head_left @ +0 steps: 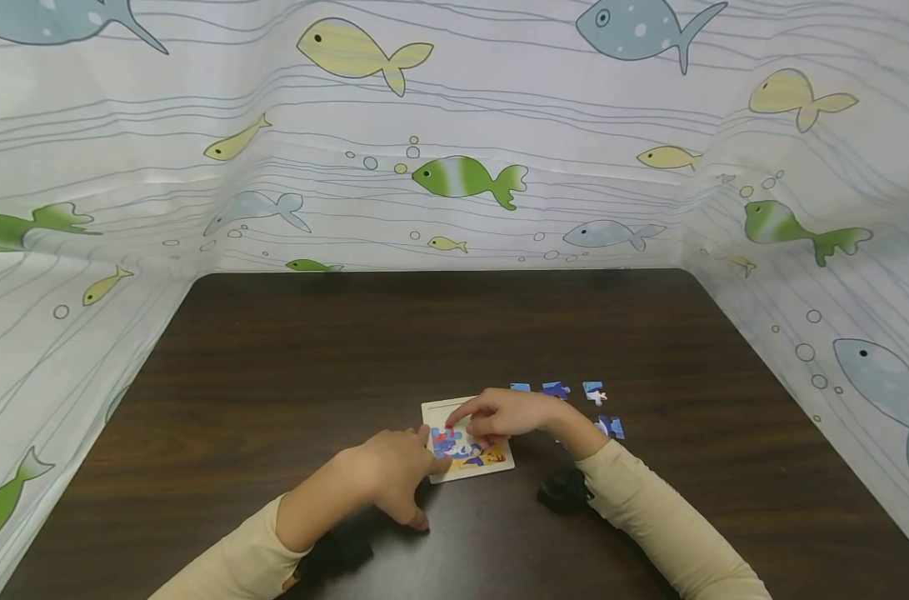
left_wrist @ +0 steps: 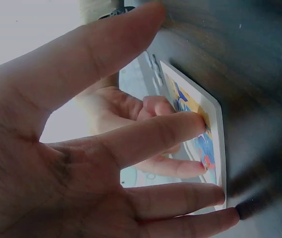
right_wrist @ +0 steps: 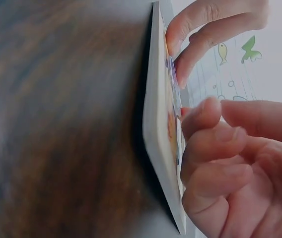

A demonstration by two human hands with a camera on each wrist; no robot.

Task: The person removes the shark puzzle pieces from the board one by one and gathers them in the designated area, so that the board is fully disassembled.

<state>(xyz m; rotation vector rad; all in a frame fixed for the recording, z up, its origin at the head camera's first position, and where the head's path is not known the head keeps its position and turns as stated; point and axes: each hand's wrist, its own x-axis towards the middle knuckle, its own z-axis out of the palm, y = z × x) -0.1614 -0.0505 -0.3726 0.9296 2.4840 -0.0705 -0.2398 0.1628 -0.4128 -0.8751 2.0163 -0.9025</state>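
Note:
A small puzzle board [head_left: 441, 409] with a pale frame lies on the table, its lower part filled with colourful blue, white and yellow pieces. My left hand [head_left: 390, 471] rests at the board's left side, fingers spread and fairly straight. In the left wrist view, one fingertip [left_wrist: 196, 121] touches the picture and the thumb stands well away. From the right, my right hand [head_left: 510, 412] reaches over the board, its index fingertip on a red-and-blue puzzle piece [head_left: 448, 436]. Its other fingers [right_wrist: 215, 183] are bent beside the board, with nothing seen between them.
Several loose puzzle pieces [head_left: 594, 392] lie right of the board, some partly hidden behind the right hand and forearm. The dark table [head_left: 349, 333] is bordered by a white fish-print cloth [head_left: 544, 150] at its back and sides.

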